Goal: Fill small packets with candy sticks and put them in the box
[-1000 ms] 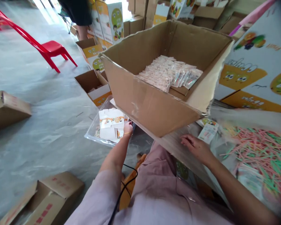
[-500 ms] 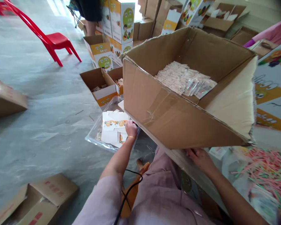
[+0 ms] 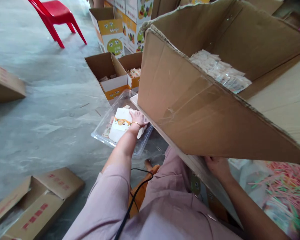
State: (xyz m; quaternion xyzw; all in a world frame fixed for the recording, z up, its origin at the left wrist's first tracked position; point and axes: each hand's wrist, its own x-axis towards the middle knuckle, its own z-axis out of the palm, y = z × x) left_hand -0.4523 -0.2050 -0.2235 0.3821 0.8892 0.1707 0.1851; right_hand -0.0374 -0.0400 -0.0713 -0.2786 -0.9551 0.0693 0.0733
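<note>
My left hand reaches down into a clear plastic tray on the floor. Its fingers are spread over white printed cartons that lie on small packets. Near the board's edge, my right hand is beside the underside of a large open cardboard box; its fingertips are partly hidden under the box. The box rests on a white board and holds a pile of small clear-wrapped packets.
Two open printed boxes stand just beyond the tray. A red chair is at the upper left, a brown carton at the lower left. Pink and green sticks lie at the right. A black cable crosses my lap.
My left hand has opened flat over the white cartons, which have shifted and turned in the tray. The view has moved, so the large box appears bigger and farther right.
</note>
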